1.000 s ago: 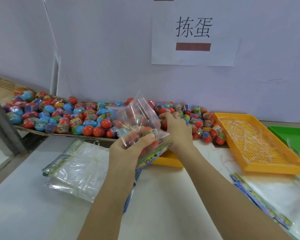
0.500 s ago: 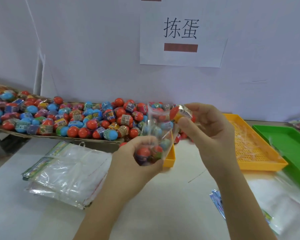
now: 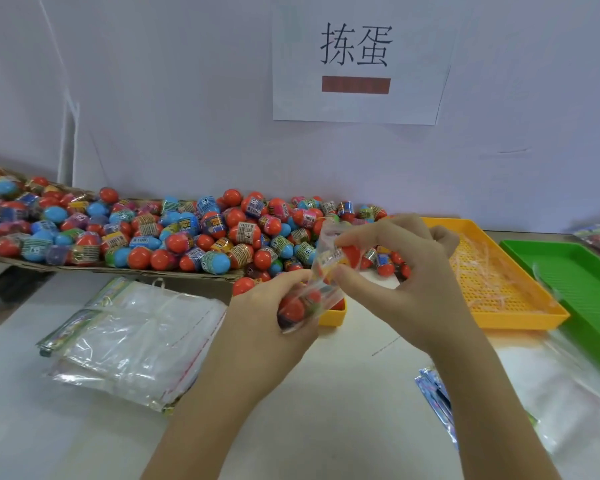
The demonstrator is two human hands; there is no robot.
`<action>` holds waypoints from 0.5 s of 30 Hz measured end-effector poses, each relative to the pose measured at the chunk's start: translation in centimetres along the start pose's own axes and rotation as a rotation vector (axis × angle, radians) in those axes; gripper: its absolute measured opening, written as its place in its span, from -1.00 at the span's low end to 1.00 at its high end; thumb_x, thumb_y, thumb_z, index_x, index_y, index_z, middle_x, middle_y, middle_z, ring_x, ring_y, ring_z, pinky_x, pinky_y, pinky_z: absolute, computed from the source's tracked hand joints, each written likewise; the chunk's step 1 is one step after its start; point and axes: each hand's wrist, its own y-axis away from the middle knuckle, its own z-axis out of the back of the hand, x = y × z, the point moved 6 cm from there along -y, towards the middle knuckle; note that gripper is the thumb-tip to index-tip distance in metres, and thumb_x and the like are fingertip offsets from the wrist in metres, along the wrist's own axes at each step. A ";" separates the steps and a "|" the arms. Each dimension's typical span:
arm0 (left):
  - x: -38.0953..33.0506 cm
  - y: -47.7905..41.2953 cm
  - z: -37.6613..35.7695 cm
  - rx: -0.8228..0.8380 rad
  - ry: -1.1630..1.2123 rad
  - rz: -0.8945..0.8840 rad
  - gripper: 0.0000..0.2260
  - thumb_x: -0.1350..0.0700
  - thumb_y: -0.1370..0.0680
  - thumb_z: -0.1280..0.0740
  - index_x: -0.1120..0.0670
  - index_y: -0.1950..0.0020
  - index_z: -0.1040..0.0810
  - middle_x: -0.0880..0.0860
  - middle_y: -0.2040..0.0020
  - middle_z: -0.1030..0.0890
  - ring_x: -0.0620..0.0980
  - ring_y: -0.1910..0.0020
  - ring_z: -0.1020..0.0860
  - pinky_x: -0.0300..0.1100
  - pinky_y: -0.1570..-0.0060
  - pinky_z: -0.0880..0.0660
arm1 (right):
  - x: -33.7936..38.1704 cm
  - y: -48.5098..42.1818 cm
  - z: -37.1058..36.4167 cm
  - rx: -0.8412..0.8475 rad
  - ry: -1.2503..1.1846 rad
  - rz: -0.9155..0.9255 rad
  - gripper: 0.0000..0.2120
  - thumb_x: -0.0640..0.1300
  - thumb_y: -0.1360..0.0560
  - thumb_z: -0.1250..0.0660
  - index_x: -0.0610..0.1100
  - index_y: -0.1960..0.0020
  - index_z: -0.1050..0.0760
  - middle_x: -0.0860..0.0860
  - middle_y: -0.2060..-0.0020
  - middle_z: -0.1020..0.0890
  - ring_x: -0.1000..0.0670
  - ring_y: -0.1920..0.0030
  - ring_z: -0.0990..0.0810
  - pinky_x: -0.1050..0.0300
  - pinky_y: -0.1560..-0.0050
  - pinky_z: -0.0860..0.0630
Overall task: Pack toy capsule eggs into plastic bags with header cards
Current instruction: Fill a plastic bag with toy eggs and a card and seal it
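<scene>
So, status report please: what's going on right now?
Left hand grips bag, eggs inside. Right hand pinches egg at its mouth. Nothing blocking.

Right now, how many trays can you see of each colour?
Yellow trays: 2, a big one and a corner of another
Green trays: 1
Total: 3
</scene>
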 end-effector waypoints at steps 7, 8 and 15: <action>0.4 -0.1 -0.5 0.082 0.004 0.039 -0.76 0.08 -0.49 -0.44 -0.06 -0.15 -0.62 -0.35 0.21 -0.51 -0.49 0.11 -0.48 -0.62 0.21 -0.35 | 1.2 0.1 -0.9 0.080 0.098 0.088 -0.76 -0.03 -0.35 -0.41 0.15 0.00 -0.54 0.27 0.14 -0.56 0.32 -0.07 -0.38 0.68 -0.02 0.01; 0.5 -0.2 -0.5 0.088 0.015 0.051 -0.77 0.08 -0.49 -0.45 -0.06 -0.13 -0.62 -0.33 0.21 -0.52 -0.46 0.14 -0.50 -0.59 0.22 -0.37 | 1.2 0.1 -0.9 0.085 0.095 0.082 -0.77 -0.02 -0.34 -0.42 0.14 0.02 -0.52 0.28 0.15 -0.55 0.34 -0.05 -0.38 0.68 -0.01 0.00; 1.2 -0.2 -0.8 0.150 0.200 0.129 -0.73 -0.01 -0.45 -0.47 -0.12 -0.14 -0.61 -0.16 0.08 -0.67 -0.19 0.06 -0.62 -0.34 0.08 -0.56 | 0.9 -0.1 -1.3 0.118 0.051 0.085 -0.84 0.03 -0.49 -0.31 0.07 0.17 -0.66 0.25 0.11 -0.61 0.13 -0.07 -0.40 0.56 -0.06 -0.06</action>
